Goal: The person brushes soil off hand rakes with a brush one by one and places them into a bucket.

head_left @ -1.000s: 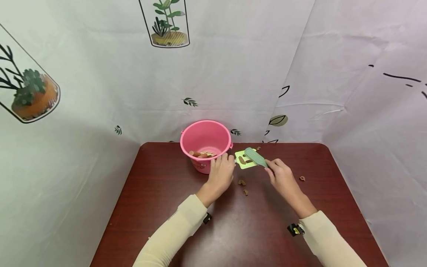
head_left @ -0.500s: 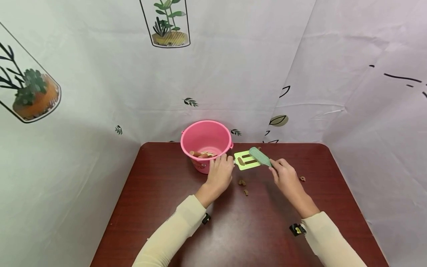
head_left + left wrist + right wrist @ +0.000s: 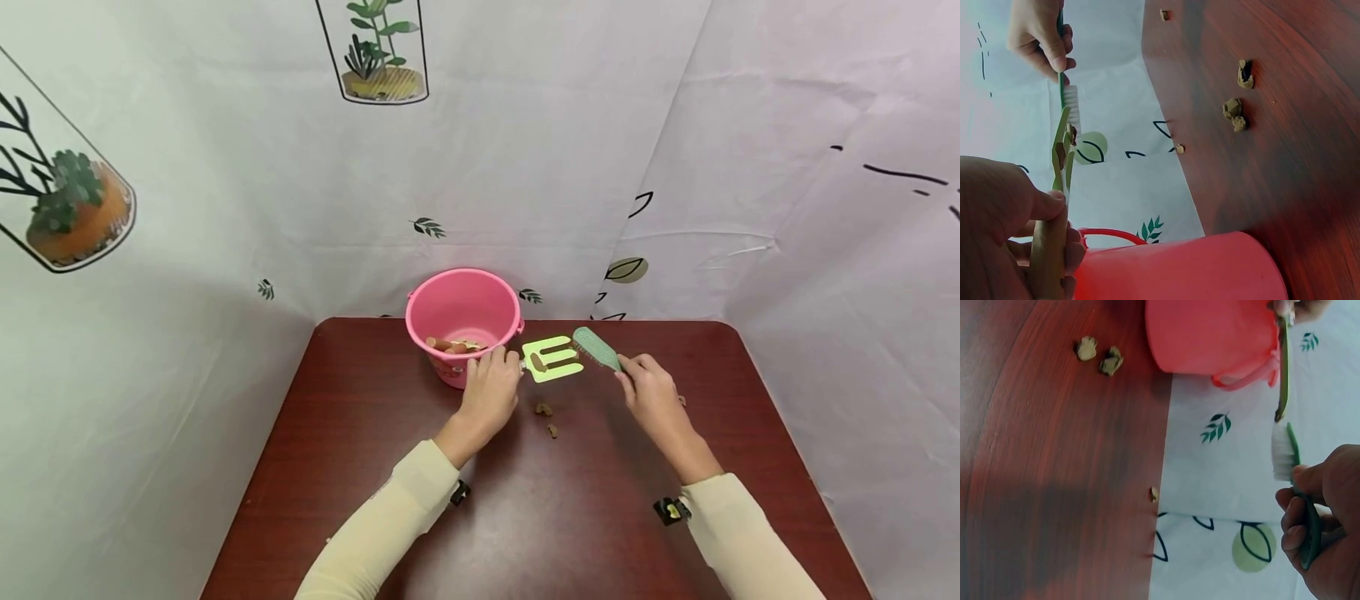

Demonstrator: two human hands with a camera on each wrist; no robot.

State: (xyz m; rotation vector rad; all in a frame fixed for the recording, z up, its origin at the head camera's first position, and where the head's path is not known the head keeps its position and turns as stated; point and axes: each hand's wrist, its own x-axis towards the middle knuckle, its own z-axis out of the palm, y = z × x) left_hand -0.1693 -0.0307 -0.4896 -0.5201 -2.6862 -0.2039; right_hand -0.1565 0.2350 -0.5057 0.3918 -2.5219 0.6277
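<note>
My left hand (image 3: 491,387) grips the tan handle (image 3: 1049,256) of a yellow-green garden hand fork (image 3: 555,357), its tines pointing right. A brown lump (image 3: 538,362) lies on the fork's flat part, and a smaller bit shows near the tine tips. In my right hand (image 3: 652,400) is a green brush (image 3: 597,347) with pale bristles (image 3: 1282,456), held just beyond the tips of the tines. Both tools are raised above the table. Close beside the left hand stands a pink bucket (image 3: 465,302) with brown pieces (image 3: 453,347) inside.
Small brown lumps (image 3: 543,409) are scattered on the dark red wooden table (image 3: 570,517). Another crumb (image 3: 1154,494) lies near the back edge, and one (image 3: 682,401) is beside the right hand. A white printed cloth (image 3: 525,167) hangs behind the table.
My right hand has drawn the brush rightward along the fork, from over the tines to beyond their tips, baring them. My left hand and the fork have shifted slightly left.
</note>
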